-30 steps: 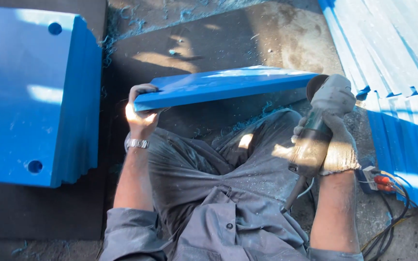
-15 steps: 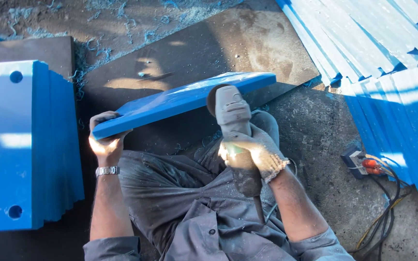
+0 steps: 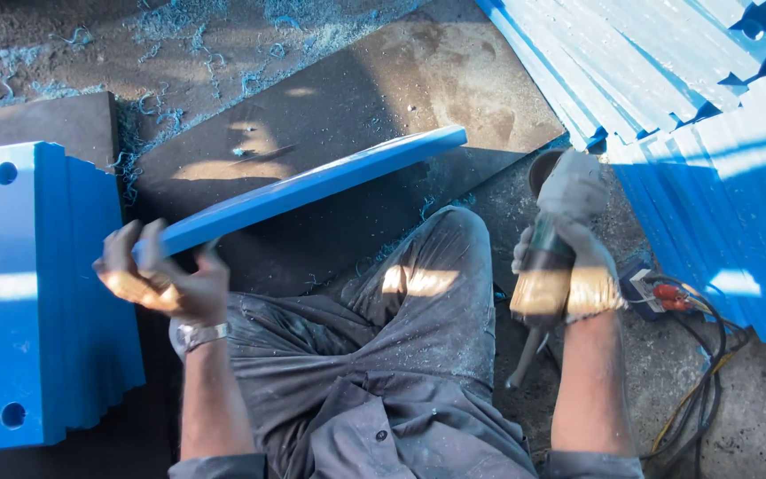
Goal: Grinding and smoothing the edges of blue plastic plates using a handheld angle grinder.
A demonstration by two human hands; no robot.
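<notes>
The gloved right hand (image 3: 569, 244) hides most of the grey handheld grinder (image 3: 538, 275), fingers wrapped shut round its body beside the right knee. The bare left hand (image 3: 160, 282) clamps the near end of the long flat blue plastic panel (image 3: 303, 188), tilted edge-on above the dark floor slab (image 3: 356, 106), with stacked blue panels (image 3: 19, 293) close on the left

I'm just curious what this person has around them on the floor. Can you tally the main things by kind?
Blue panel held by the left hand: 1
Stacks of blue panels: 2
Power grinder in the gloved right hand: 1
Dark boards on the floor: 2
Total: 6
</notes>
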